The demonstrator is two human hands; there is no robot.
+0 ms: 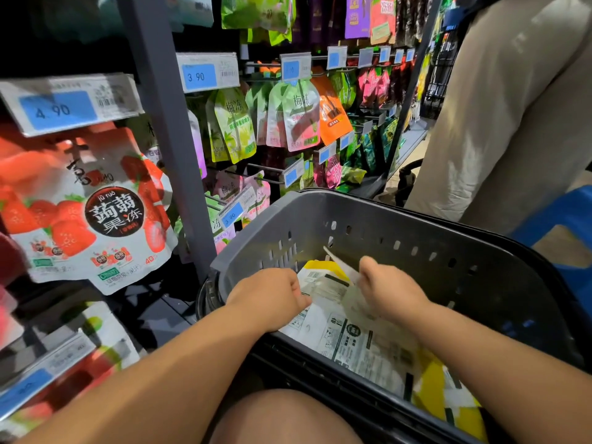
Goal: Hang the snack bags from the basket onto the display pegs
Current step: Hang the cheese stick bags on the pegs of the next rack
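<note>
A dark grey plastic basket [384, 225] sits in front of me, holding several white and yellow snack bags [368, 344] lying flat with their printed backs up. Both my hands are down inside it. My left hand [272, 296] is curled with its fingers on the edge of a bag near the basket's left wall. My right hand [387, 290] pinches the top of a white and yellow bag [333, 270] and lifts its upper edge. Display pegs [266, 171] with hanging bags fill the rack to the left and ahead.
A strawberry jelly bag [93, 216] hangs close at the left under a 4.90 price tag [64, 107]. A grey upright post [169, 129] splits the rack. A person in beige trousers [499, 107] stands at the right, beside a blue stool [560, 219]. My knee [282, 418] is below.
</note>
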